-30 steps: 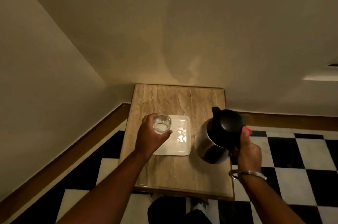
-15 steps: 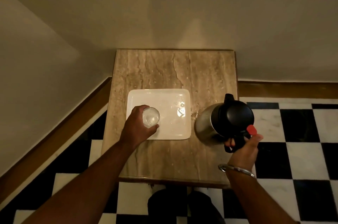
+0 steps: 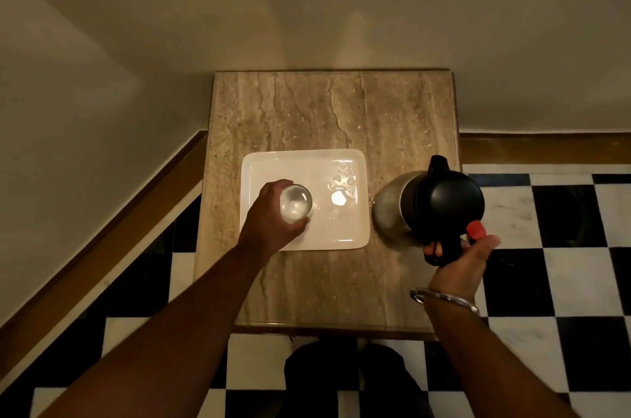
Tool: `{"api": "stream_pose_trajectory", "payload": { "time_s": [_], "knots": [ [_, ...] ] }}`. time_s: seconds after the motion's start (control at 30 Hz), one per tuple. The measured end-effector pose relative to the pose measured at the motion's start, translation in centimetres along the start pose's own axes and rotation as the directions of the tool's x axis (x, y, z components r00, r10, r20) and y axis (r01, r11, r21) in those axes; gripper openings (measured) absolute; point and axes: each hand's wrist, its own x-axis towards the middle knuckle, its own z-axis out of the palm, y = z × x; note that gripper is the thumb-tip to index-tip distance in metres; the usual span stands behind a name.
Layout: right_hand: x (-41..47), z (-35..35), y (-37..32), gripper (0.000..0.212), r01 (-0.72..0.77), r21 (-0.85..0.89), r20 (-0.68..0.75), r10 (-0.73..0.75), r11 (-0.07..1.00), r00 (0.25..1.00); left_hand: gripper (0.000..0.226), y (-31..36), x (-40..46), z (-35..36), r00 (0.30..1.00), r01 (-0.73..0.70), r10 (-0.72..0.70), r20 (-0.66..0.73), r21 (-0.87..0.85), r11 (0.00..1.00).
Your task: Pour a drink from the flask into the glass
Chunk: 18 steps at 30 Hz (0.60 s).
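A clear glass stands upright over the left part of a white square tray, with my left hand wrapped around its side. To the right of the tray is a steel flask with a black lid, a spout pointing away from me and a red button near the handle. My right hand grips the flask's black handle. The flask is tilted slightly toward the tray; I cannot tell whether its base touches the table. The two are apart, with tray surface between them.
The tray lies on a small marble-topped table set against a beige wall. A black-and-white checkered floor lies to the right and below. A wooden skirting runs along the left wall. Water drops glisten on the tray's right side.
The view has dropped and come nearer, so the table sits lower and larger. My left hand has brought the glass down onto the tray's left side. The flask stays in my right hand.
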Motion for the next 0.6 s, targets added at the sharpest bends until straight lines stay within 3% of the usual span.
{"api": "stream_pose_trajectory", "payload": {
  "time_s": [0.1, 0.23, 0.3, 0.37, 0.47, 0.53, 0.6],
  "knots": [
    [0.1, -0.2, 0.2, 0.058, 0.027, -0.011, 0.019, -0.026, 1.000, 0.999, 0.080, 0.0, -0.1, 0.0, 1.000, 0.005, -0.005, 0.008, -0.009, 1.000],
    [-0.4, -1.1, 0.1, 0.076, 0.037, -0.104, 0.042, -0.033, 0.994, 0.999, 0.094, 0.7, -0.3, -0.5, 0.998, 0.037, -0.039, 0.052, 0.046, 0.998],
    [-1.1, -1.9, -0.7, 0.077, 0.045, -0.207, 0.070, -0.031, 0.977, 0.997, 0.106, 1.8, -0.8, -1.5, 0.995, 0.057, -0.066, 0.077, 0.113, 0.992],
    [-2.2, -3.3, -2.1, 0.067, 0.145, -0.382, 0.150, -0.094, 0.913, 0.984, 0.114, 3.5, -1.6, -2.8, 0.994, 0.048, -0.066, 0.087, 0.196, 0.979],
    [-3.8, -5.1, -5.5, 0.062, 0.441, -0.617, 0.381, -0.243, 0.652, 0.892, 0.120, 6.5, -2.2, -6.1, 0.997, -0.025, 0.005, 0.071, 0.280, 0.960],
    [-4.3, -4.8, -9.2, 0.079, 0.565, -0.742, 0.478, -0.308, 0.360, 0.823, 0.122, 9.6, -1.8, -9.3, 0.996, -0.085, 0.072, 0.051, 0.348, 0.934],
    [-5.7, -3.6, -13.4, 0.099, 0.662, -0.741, 0.589, -0.362, 0.113, 0.722, 0.124, 13.4, -2.3, -12.6, 0.989, -0.138, 0.150, 0.002, 0.408, 0.903]
  ]
}}
